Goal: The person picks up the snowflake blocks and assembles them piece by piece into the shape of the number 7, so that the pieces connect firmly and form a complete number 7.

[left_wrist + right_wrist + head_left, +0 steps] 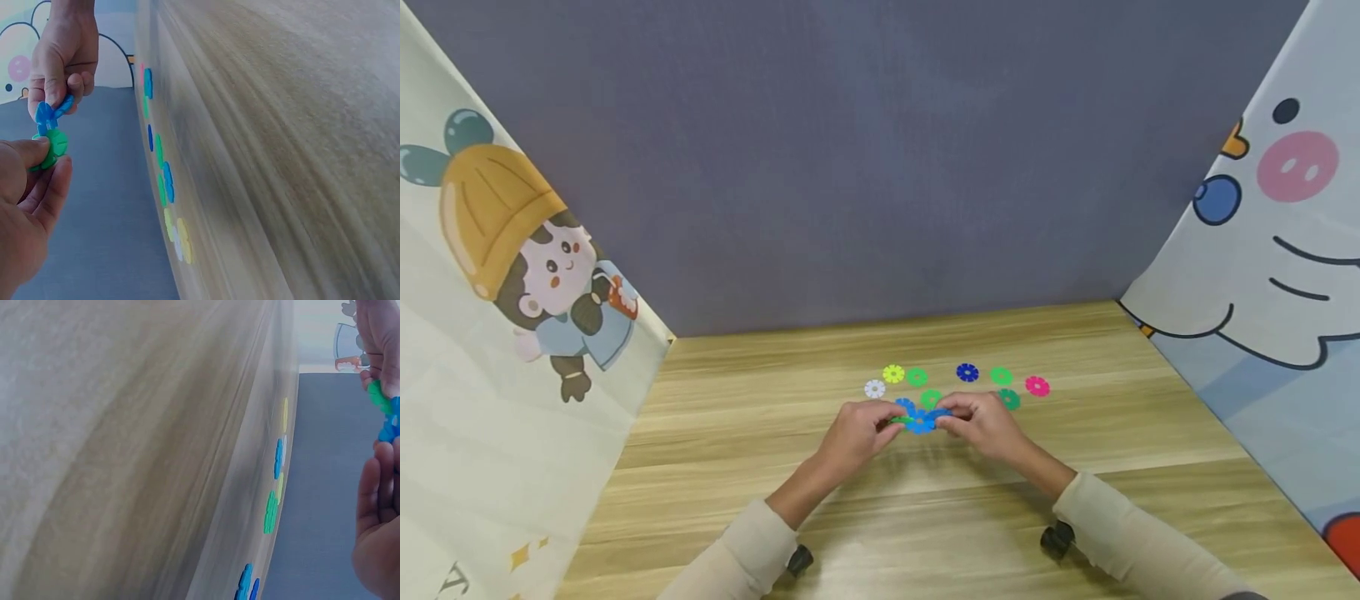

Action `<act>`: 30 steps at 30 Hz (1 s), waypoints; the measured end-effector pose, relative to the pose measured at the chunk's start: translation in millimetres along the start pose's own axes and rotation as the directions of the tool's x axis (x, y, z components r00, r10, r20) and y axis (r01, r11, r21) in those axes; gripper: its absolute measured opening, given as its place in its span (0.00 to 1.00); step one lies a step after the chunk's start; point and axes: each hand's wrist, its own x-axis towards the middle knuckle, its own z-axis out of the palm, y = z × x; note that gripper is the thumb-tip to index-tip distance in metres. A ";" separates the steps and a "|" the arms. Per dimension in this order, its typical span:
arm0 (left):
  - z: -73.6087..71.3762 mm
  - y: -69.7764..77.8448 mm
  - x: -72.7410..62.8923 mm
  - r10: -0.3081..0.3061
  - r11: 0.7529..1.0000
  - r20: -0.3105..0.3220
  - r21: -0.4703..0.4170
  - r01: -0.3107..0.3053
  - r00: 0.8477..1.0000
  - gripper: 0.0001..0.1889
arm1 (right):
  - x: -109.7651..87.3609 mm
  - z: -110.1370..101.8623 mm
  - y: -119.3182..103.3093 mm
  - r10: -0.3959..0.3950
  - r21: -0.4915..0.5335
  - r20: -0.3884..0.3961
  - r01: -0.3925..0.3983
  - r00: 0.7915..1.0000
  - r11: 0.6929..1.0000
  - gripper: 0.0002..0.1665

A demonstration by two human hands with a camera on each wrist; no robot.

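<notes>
Above the wooden table, my left hand (855, 435) pinches a green slotted snowflake disc (58, 142) between thumb and fingers. Across from it, my right hand (988, 423) holds a blue slotted disc (64, 106) at its edge. A second blue disc (920, 424) lies between the hands and meets both the green one and the blue one. In the right wrist view the green disc (378, 397) and the blue pieces (389, 429) form one small cluster. Fingers cover parts of each piece, so how deep the slots sit in each other is hidden.
Behind the hands, several loose discs lie on the table (760, 375), among them a yellow (893, 373), a white (874, 389), a dark blue (967, 372) and a pink one (1037, 386). A grey panel (887, 167) stands along the back edge; printed cloths hang at both sides.
</notes>
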 end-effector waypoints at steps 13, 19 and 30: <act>-0.3 0.0 -2.3 0.017 1.000 0.068 -0.001 -0.017 0.998 0.05 | -5.6 1.5 8.5 -0.009 -0.025 0.037 0.010 0.999 1.000 0.08; -9.7 1.6 -0.2 -0.053 0.997 0.180 -0.041 0.062 0.982 0.05 | -5.6 -0.4 -1.6 0.013 -0.051 0.061 -0.010 0.998 0.999 0.07; -5.9 9.9 6.4 -0.133 0.991 0.239 0.017 0.133 0.962 0.07 | -8.1 2.3 5.3 0.015 -0.092 0.020 -0.013 1.000 0.996 0.08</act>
